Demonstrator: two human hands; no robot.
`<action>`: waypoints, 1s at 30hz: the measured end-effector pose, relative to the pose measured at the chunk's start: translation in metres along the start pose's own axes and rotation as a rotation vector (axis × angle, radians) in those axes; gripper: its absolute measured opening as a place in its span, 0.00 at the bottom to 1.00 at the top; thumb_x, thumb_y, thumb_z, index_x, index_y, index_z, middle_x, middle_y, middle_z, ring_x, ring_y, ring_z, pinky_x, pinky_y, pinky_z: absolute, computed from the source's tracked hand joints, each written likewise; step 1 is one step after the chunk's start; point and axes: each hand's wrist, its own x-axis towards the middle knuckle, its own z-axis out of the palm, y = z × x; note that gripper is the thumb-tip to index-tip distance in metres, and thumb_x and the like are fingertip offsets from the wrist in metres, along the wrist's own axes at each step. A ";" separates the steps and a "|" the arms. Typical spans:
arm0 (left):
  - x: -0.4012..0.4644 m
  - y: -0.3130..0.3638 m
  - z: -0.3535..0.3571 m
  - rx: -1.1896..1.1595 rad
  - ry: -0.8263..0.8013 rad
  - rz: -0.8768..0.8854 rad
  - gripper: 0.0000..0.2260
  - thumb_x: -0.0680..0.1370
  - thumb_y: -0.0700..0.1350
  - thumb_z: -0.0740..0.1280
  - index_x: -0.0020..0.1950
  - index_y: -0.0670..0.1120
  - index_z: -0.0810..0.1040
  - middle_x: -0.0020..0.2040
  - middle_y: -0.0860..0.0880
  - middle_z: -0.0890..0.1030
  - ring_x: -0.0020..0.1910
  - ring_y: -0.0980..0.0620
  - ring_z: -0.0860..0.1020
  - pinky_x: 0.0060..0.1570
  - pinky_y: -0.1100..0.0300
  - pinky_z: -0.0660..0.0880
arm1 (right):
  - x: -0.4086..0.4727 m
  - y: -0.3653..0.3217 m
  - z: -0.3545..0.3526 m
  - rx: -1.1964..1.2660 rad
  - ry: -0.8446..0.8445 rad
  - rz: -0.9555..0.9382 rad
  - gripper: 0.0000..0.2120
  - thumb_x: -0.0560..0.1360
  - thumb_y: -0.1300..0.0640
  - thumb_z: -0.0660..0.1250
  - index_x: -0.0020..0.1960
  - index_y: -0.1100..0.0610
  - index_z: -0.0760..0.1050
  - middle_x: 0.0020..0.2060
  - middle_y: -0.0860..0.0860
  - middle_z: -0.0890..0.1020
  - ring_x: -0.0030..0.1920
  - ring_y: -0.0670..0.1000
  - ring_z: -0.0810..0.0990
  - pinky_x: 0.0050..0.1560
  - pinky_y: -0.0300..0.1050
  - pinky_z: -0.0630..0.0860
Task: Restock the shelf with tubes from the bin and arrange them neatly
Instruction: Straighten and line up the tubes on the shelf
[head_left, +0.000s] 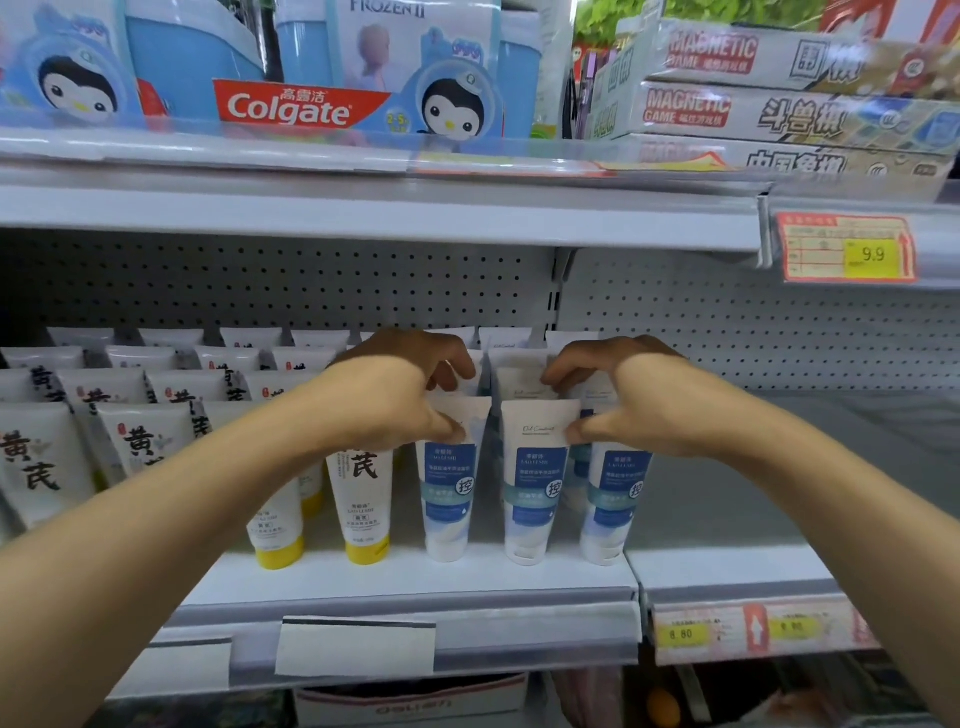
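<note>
Straightening step: your left hand (410, 395) and right hand (618, 400) each pinch the crimped tops of the blue-label tubes (537, 483) at centre frame, standing cap-down on the shelf (467, 577). Next, I'd square the rows; bin not identifiable.

On the upper shelf, a red toothpaste box (301, 106) reads "Colgate" with "高露洁" above it and "2-5" at its blue end. Behind it a pale pack (395, 36) reads "FROZEN II". Toward that shelf's right end, stacked game boxes (737, 104) read "MAGNETIC GAME", one also "斗兽棋". A price tag (847, 254) on the upper shelf's front edge at right shows "9.9". On the lower shelf, yellow-capped tubes (366, 499) carry "黄芪" in large black characters; blue-banded tubes (535, 483) carry a round "控" mark, their smaller print too blurred to read. A yellow tag (680, 634) on the lower shelf's front edge reads "8.80".
</note>
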 end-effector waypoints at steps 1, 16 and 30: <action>-0.001 0.000 -0.001 -0.004 0.010 0.006 0.22 0.68 0.51 0.74 0.59 0.58 0.71 0.56 0.57 0.78 0.55 0.55 0.77 0.57 0.54 0.76 | -0.001 0.001 0.000 0.003 0.007 0.007 0.21 0.68 0.51 0.74 0.59 0.43 0.73 0.55 0.41 0.79 0.56 0.44 0.76 0.57 0.38 0.72; 0.034 -0.017 -0.015 0.050 0.077 0.020 0.12 0.77 0.46 0.65 0.60 0.49 0.75 0.59 0.52 0.79 0.54 0.55 0.77 0.53 0.66 0.70 | 0.041 0.008 0.001 0.005 0.071 0.009 0.12 0.76 0.56 0.65 0.59 0.50 0.74 0.57 0.46 0.78 0.55 0.46 0.76 0.54 0.36 0.67; 0.069 -0.034 0.003 0.112 -0.153 0.101 0.05 0.74 0.47 0.69 0.49 0.49 0.80 0.35 0.60 0.74 0.36 0.61 0.74 0.35 0.68 0.66 | 0.072 0.011 0.013 -0.057 -0.122 -0.160 0.05 0.71 0.57 0.72 0.37 0.50 0.78 0.38 0.46 0.83 0.40 0.47 0.80 0.43 0.42 0.77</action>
